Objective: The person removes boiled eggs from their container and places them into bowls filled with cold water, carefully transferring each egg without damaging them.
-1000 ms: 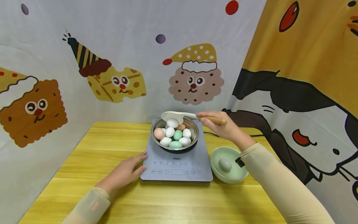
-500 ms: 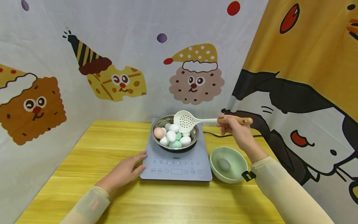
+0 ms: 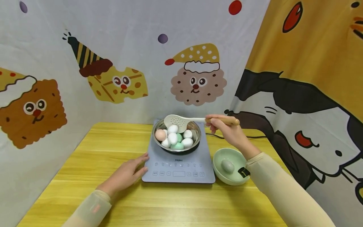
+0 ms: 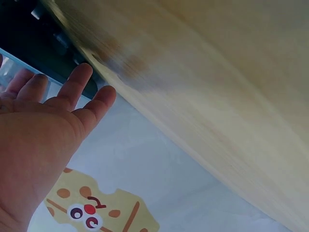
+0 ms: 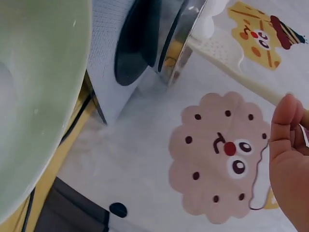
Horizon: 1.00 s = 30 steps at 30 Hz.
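In the head view my right hand grips the wooden handle of a white slotted spoon. The spoon's holed bowl hangs over the back of a steel pan, among the eggs at its rim. White, pale green and pinkish eggs are heaped in the pan, which stands on a grey induction cooker. My left hand rests beside the cooker, its straight fingers touching the left edge. The left wrist view shows that hand with fingers extended at the cooker's side.
A light green bowl with one pale egg stands right of the cooker. A black cord runs behind toward the right. The yellow wooden table meets a printed cloth backdrop.
The slotted spoon swung right, then back left over the pan. A white egg on it earlier now lies among the others. The left hand stays put.
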Tool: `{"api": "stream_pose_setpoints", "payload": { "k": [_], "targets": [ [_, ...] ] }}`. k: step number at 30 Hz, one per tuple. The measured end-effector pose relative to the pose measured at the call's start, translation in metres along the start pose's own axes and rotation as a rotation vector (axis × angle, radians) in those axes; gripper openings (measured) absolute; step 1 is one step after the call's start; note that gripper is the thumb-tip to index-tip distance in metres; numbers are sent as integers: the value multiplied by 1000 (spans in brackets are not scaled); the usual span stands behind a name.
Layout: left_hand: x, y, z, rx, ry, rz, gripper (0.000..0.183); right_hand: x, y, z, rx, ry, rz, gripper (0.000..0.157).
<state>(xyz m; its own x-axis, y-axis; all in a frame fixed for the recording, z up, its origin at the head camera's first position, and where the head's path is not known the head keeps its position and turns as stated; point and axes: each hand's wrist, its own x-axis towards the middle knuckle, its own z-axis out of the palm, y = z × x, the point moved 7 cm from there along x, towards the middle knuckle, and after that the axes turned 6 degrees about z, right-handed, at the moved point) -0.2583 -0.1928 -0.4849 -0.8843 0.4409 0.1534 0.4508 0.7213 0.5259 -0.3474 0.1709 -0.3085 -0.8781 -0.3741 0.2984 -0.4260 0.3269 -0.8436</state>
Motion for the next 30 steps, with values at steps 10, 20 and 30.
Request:
{"api": "stream_pose_setpoints", "payload": {
  "k": [10,20,30],
  "targets": [
    [1,3,0,-3,7,6,55,20,42,0,273,86,309,39],
    [0,4,-3,-12,5,-5,55,20,50,8,486,135,442,33],
    [-1,3,0,-15,1,-14,56,12,77,16,687,142,630,38]
  ]
}}
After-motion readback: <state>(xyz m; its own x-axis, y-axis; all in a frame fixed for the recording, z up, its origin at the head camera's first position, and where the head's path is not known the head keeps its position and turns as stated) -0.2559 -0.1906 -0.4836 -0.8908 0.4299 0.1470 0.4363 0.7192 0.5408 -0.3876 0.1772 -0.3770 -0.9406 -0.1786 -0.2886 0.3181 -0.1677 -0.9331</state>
